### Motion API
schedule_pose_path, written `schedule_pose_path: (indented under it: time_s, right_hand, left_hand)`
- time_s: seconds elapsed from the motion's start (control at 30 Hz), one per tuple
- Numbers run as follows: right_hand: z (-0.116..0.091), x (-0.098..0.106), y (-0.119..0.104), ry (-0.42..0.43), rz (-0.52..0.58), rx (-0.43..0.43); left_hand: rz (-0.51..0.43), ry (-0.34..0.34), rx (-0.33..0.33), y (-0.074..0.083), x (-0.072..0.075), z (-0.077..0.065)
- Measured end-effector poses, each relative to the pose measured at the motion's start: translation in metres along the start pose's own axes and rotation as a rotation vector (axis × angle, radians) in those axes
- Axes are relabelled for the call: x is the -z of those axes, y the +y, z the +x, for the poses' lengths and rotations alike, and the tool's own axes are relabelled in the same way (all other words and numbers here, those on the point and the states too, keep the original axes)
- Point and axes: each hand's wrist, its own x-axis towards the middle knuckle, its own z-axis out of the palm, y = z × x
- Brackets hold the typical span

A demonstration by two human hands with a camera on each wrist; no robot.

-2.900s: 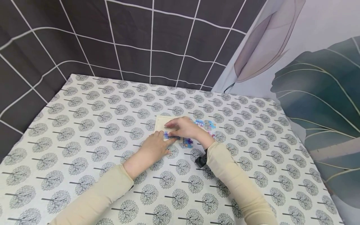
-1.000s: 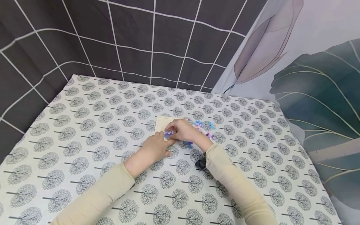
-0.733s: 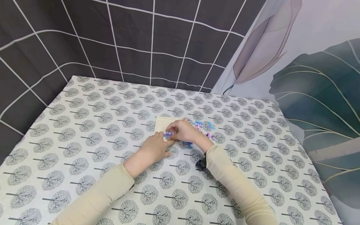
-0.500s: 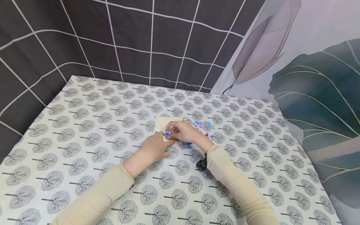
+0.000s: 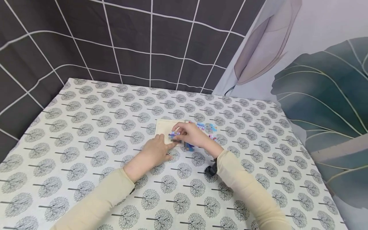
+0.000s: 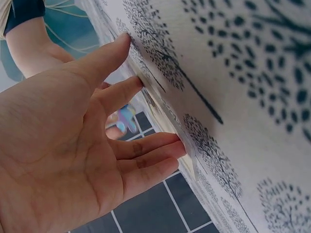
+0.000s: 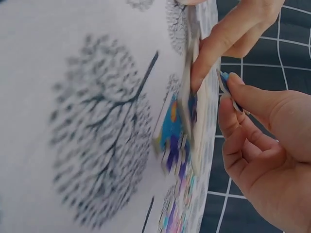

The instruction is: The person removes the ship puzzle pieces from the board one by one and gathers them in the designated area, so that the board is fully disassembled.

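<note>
A pale, shallow puzzle tray (image 5: 161,127) lies on the tablecloth. My right hand (image 5: 191,133) pinches a blue-purple jigsaw piece (image 5: 173,134) between thumb and fingertips, over the tray's near right part. In the right wrist view this piece (image 7: 224,83) is tilted and apart from the tray. My left hand (image 5: 153,152) rests its fingertips on the tray's near left edge, with the fingers (image 6: 150,145) mostly straight in the left wrist view. Part of the tray is hidden under my hands.
Loose colourful jigsaw pieces (image 5: 188,147) lie against the tray's right side, some covered by my right hand. More pieces (image 5: 212,127) are spread just beyond it. A tree-print cloth (image 5: 115,191) covers the table, and a dark grid curtain (image 5: 129,41) hangs behind.
The jigsaw piece, low by my left fingertips half a second ago, is now raised and a little to the right in my right hand. My left hand stays on the tray edge.
</note>
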Motion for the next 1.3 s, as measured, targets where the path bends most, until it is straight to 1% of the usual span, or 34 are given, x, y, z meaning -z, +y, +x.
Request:
schedule_pose_path:
  time_s: [0.2, 0.4, 0.6, 0.8, 1.1, 1.3]
  right_hand:
    - [-0.016, 0.002, 0.008, 0.013, -0.020, -0.026]
    - [-0.030, 0.005, 0.017, 0.067, -0.002, -0.067]
    - [-0.043, 0.013, 0.020, 0.093, -0.004, -0.058]
    - [-0.057, 0.018, 0.025, 0.090, -0.012, -0.064]
    - [-0.077, 0.022, 0.033, 0.089, -0.022, -0.130]
    - [-0.085, 0.026, 0.036, 0.079, -0.049, -0.139]
  left_hand:
    - [-0.029, -0.008, -0.001, -0.004, 0.000, 0.001]
    - [-0.020, -0.018, -0.013, -0.006, 0.001, 0.001]
    - [-0.010, -0.019, -0.038, -0.007, 0.002, 0.000]
    - [-0.021, -0.027, -0.044, -0.008, 0.002, -0.002]
    - [0.023, -0.028, -0.071, -0.008, 0.003, -0.004]
    - [0.038, -0.019, -0.081, -0.008, 0.003, -0.003]
